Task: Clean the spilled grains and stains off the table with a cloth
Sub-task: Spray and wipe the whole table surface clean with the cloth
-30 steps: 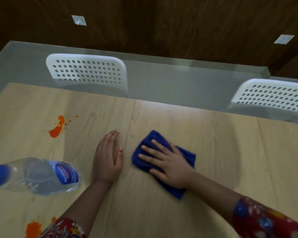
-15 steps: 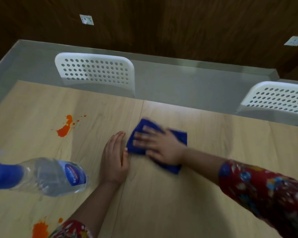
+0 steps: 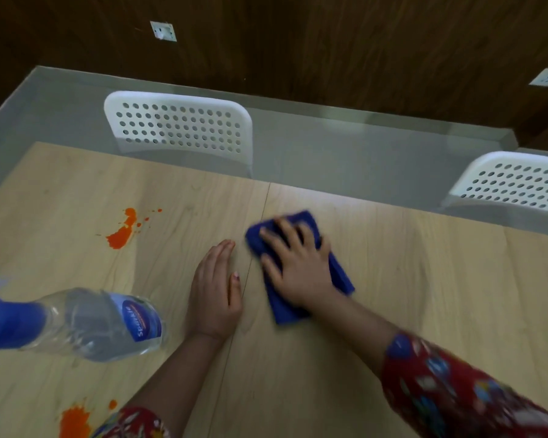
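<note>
A folded blue cloth [image 3: 339,273] lies on the light wooden table [image 3: 424,279], just right of the centre seam. My right hand [image 3: 295,267] presses flat on top of it with fingers spread, blurred by motion. My left hand [image 3: 214,295] rests palm down on the table to the left of the cloth, holding nothing. An orange stain [image 3: 122,233] with small splatters marks the table at the left. A second orange stain [image 3: 75,422] shows at the bottom left edge. No grains are visible.
A clear plastic water bottle [image 3: 98,324] with a blue cap and label lies on its side at the left, near my left hand. Two white perforated chairs [image 3: 178,128] [image 3: 516,188] stand beyond the table's far edge, on a grey floor.
My right hand has slid the cloth away from me and then slightly back toward the right, turning it. My left hand has stayed flat on the table. The stains look unchanged.
</note>
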Tool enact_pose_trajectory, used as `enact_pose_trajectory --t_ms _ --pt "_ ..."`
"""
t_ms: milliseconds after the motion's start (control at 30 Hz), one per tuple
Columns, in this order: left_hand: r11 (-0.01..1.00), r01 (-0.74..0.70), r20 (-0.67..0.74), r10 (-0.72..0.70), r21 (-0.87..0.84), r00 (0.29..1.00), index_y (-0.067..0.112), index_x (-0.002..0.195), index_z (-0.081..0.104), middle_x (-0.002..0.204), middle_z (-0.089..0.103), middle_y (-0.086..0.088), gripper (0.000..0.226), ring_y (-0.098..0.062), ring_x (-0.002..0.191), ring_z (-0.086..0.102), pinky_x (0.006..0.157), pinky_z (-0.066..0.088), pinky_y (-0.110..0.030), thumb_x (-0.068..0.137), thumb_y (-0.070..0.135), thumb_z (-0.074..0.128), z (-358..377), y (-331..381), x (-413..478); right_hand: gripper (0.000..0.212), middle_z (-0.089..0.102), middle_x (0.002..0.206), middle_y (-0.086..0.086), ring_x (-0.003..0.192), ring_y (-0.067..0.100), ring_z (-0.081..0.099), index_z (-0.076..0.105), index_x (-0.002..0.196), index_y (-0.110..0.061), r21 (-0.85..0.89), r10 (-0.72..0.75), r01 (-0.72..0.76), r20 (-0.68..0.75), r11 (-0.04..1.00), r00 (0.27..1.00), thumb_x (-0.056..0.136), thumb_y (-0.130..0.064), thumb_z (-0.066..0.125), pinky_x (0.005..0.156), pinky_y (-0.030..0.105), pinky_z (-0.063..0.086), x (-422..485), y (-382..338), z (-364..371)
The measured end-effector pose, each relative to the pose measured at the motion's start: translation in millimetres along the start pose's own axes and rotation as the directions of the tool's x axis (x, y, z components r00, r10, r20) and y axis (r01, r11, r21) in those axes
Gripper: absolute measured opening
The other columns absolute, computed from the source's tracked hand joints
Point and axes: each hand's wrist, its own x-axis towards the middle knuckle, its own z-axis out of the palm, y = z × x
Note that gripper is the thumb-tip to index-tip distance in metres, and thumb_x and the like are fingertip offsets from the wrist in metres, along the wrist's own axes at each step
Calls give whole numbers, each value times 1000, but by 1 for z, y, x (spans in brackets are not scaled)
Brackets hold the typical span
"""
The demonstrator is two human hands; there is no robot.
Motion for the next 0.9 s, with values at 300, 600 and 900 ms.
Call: enact_pose_trajectory --t_ms 300,600,900 --pt "1000 -12 18 12 12 1000 9 144 41 147 44 -5 55 -19 136 39 114 28 -31 93 26 31 2 -3 0 56 13 162 -2 150 24 4 20 154 -27 48 128 -123 -95 991 987 99 -41 23 120 52 8 -3 -33 14" --pt "991 -102 105 93 82 990 16 143 44 149 43 0 54 -17 138 38 114 31 -39 92 32 37 -1 0 -1 56 6 163 -2 150 21 -4 12 155 -27 30 222 -221 -3 975 975 102 -43 22 120 48 -4 86 -10 3" --pt "953 -302 265 284 28 921 23 145 43 154 36 6 58 -14 143 30 116 21 -37 89 41 44 32 78 -28 56 12 162 -9 150 19 3 18 153 -37 2 488 -490 -73 872 869 99 -50 29 119 51 2 -23 146 -38"
